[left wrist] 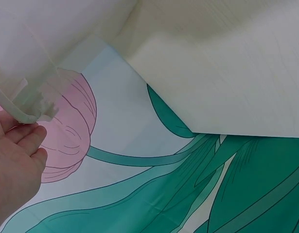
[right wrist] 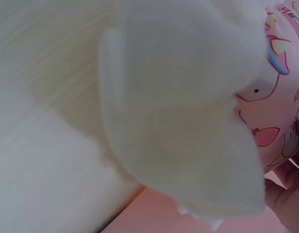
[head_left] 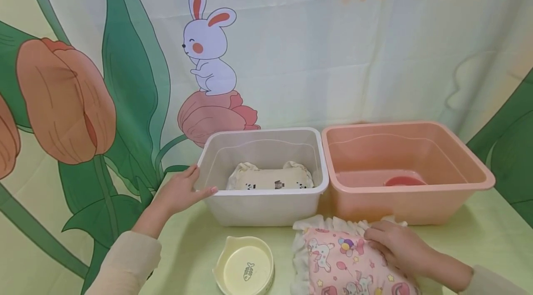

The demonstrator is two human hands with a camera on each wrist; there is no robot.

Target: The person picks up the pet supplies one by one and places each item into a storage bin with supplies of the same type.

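At the front left corner of the white tub (head_left: pixel 262 209), my left hand (head_left: pixel 179 193) rests against the rim, thumb and fingers stretched out. The left wrist view shows its fingers (left wrist: pixel 31 138) touching that rim from outside. A cream pillow (head_left: pixel 266 179) with small animal faces lies inside this tub. In front, a pink pillow (head_left: pixel 345 258) with printed rabbits and a white frill is gripped near its upper right edge by my right hand (head_left: pixel 405 248). Part of the frill (right wrist: pixel 183 126) fills the right wrist view.
Beside the white tub stands a pink tub (head_left: pixel 395 205) with a red round thing (head_left: pixel 404 181), partly hidden, inside. A yellow cat-eared bowl (head_left: pixel 269 269) with a fishbone print sits at the front. A curtain (head_left: pixel 291 68) printed with tulips and a rabbit hangs behind the table.
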